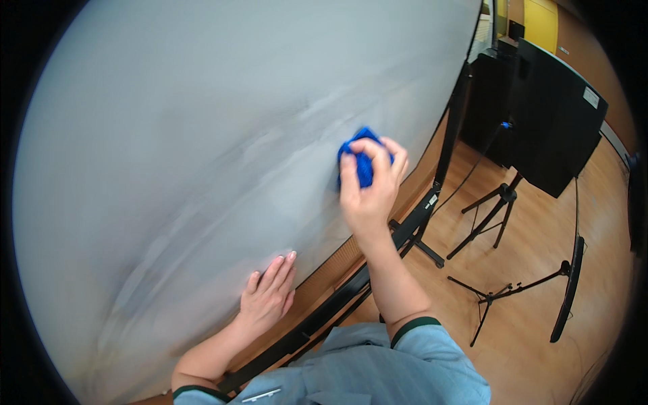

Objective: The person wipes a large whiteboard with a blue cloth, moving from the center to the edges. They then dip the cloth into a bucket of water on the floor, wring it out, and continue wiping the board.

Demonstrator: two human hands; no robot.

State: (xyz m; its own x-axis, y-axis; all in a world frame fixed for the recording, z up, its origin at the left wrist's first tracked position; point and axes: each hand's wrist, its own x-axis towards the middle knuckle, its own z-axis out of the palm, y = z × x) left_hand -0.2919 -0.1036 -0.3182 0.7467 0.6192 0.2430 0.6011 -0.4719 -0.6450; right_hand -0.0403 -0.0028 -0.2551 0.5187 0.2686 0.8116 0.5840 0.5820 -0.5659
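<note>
A large pale grey panel, whiteboard or screen, fills the left and middle of the view. Whitish streaks run diagonally across its surface. My right hand grips a bunched blue cloth against the panel near its right side. Part of the cloth is hidden behind my fingers. Lower down, my left hand lies palm down on the panel close to its bottom edge, fingers slightly apart, with nothing held.
Under the panel runs a black metal stand frame. To the right, a black flat board stands on a tripod. A smaller tripod stand carries a long black bar above the wooden floor. Cables cross the floor.
</note>
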